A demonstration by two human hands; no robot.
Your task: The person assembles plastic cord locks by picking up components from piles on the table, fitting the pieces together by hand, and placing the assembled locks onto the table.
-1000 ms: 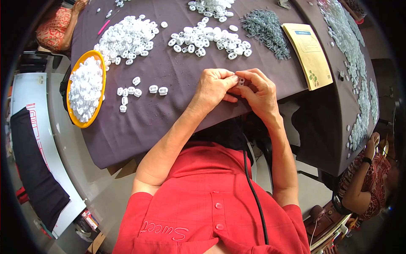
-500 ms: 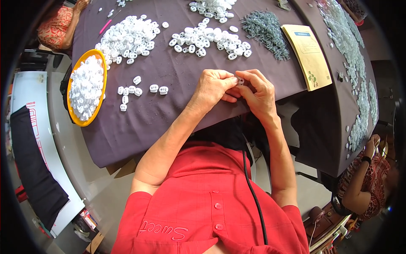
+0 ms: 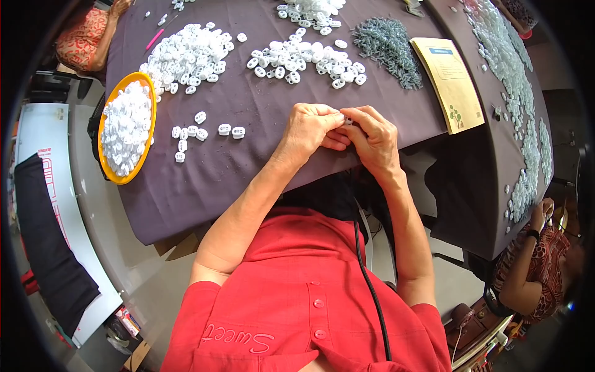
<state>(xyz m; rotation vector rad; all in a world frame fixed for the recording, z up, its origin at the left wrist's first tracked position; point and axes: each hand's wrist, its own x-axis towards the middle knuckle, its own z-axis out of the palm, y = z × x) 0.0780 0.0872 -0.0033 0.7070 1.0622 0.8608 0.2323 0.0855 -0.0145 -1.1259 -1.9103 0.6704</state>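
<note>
Above the table's near edge, my left hand (image 3: 312, 127) and my right hand (image 3: 375, 137) meet fingertip to fingertip. Both are closed in a pinch around one small white cord lock (image 3: 348, 121), an oval plastic piece with dark holes, mostly covered by the fingers. Left of my hands, a few loose cord locks (image 3: 238, 132) lie on the dark cloth, several of them in a small cluster (image 3: 192, 131). Beyond my hands is a heap of white two-holed pieces (image 3: 291, 61). A pile of small grey pieces (image 3: 390, 49), perhaps springs, lies to its right.
An orange-rimmed basket (image 3: 152, 99) full of white pieces stands at the left edge, beside a larger white heap (image 3: 192, 56). A tan paper packet (image 3: 452, 93) lies at right. Pale pieces (image 3: 524, 136) cover another table, where a co-worker's hand (image 3: 542, 214) shows. A pink tool (image 3: 154, 39) lies far left.
My hands have shifted very slightly left, and the right fingers have turned a little over the cord lock. Both still pinch it. The pieces on the table lie as before.
</note>
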